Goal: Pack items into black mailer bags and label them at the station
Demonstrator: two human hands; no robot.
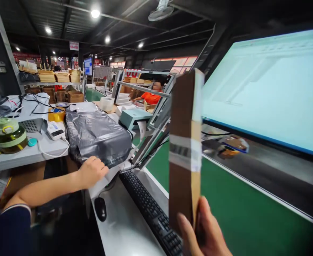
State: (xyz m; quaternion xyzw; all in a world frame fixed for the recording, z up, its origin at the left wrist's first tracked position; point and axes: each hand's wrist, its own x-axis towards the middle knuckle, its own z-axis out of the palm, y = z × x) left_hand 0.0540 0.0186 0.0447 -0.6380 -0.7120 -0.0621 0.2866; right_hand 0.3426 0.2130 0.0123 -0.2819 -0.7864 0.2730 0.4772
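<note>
My right hand [203, 231] holds a narrow brown cardboard box [181, 110] upright by its lower end, thumb on one side and fingers on the other. A white label and a strip of tape wrap around the box's middle. At the front edge of a pile of black plastic mailing bags [97, 131] rests my left hand [93, 172], its fingers curled over and closed on the edge. The fingertips there are hidden. Below that hand lies a black mouse [100, 208], and a black keyboard [151, 209] stretches between my two hands.
A large lit monitor [268, 89] stands at right above a green conveyor belt [233, 206]. Behind the bags sit a teal label printer [135, 118] and a tape roll [106, 104]. A green-lidded jar [9, 135] is at left. A person in orange [150, 97] works beyond the metal frame.
</note>
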